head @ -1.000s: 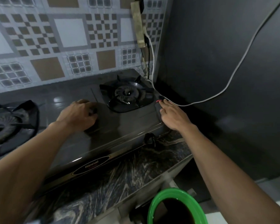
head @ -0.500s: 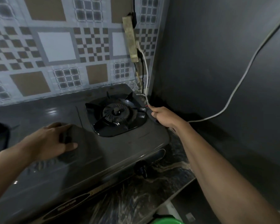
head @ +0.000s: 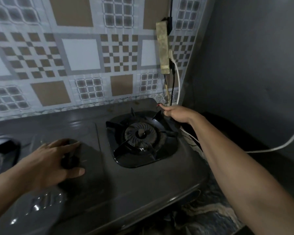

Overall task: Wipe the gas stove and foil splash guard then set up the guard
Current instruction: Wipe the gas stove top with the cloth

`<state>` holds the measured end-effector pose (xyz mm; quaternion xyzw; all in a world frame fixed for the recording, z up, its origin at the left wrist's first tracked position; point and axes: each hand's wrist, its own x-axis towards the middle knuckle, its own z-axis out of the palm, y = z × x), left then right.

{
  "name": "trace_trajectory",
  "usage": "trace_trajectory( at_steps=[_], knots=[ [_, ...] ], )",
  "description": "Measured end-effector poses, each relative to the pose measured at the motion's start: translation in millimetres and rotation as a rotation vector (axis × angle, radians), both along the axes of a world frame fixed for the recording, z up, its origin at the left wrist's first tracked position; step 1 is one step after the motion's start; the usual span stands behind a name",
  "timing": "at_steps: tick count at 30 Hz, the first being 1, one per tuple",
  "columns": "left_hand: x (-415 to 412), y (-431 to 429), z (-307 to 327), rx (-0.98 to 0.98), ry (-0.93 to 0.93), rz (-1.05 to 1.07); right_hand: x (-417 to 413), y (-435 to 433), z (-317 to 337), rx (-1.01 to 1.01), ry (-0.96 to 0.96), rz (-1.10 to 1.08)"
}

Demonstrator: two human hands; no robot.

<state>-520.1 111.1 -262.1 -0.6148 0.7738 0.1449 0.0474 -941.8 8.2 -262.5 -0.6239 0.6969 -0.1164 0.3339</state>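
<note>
The dark gas stove (head: 143, 184) fills the counter, with its right burner (head: 140, 134) at the middle and part of the left burner (head: 2, 150) at the left edge. My left hand (head: 51, 161) lies on the stove top between the burners. Its fingers are pressed around a small dark wad (head: 70, 161), either a cloth or a pad. My right hand (head: 175, 113) is at the stove's back right corner. Its fingers are curled over the rim and a red spot shows at the fingertip. No foil splash guard is in view.
A patterned tiled wall (head: 81, 55) rises right behind the stove. A grimy power strip (head: 163, 48) hangs on it, with black and white cables (head: 177, 85) dropping past my right hand. A dark grey wall (head: 253, 65) closes the right side. The marbled counter edge (head: 210, 216) shows below.
My right hand has slid along the stove's right edge from near the front to the back corner. My left hand has stayed on the stove top, and the view has come closer.
</note>
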Motion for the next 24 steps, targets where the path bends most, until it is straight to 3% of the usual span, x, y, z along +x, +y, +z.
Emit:
trace_trajectory(
  at_steps=[8,24],
  knots=[
    [2.8,0.5,-0.4,-0.011,-0.004,-0.033,44.6,-62.3,27.6,0.080,0.408,0.179],
    [16.8,-4.8,10.8,0.023,-0.022,-0.047,201.4,-84.4,44.9,0.133,0.700,0.433]
  ],
)
